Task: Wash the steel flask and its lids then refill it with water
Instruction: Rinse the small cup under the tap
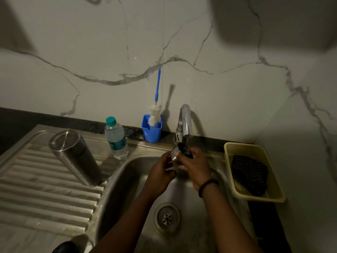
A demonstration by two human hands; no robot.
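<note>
Seen from the head camera, a steel lid [175, 153] is gripped under the tap [185, 123] by the curled fingers of the left hand [162, 170] and right hand [196, 166], the flask [74, 157] left inverted on the drainboard [42, 194]; wet, it could be dropped into the sink [127, 179].

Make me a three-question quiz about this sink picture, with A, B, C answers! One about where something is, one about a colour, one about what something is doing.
1. Where does the steel flask stand?
A. on the ridged draining board
B. in the yellow basket
C. inside the sink bowl

2. What colour is the water bottle cap?
A. red
B. green
C. white

3. What are the left hand and right hand doing?
A. resting flat
B. holding the brush
C. holding a lid under the tap

Answers: 1 A, it stands upside down on the ridges left of the bowl. 2 B, the cap is teal green. 3 C, both hands grip a shiny lid below the spout.
</note>
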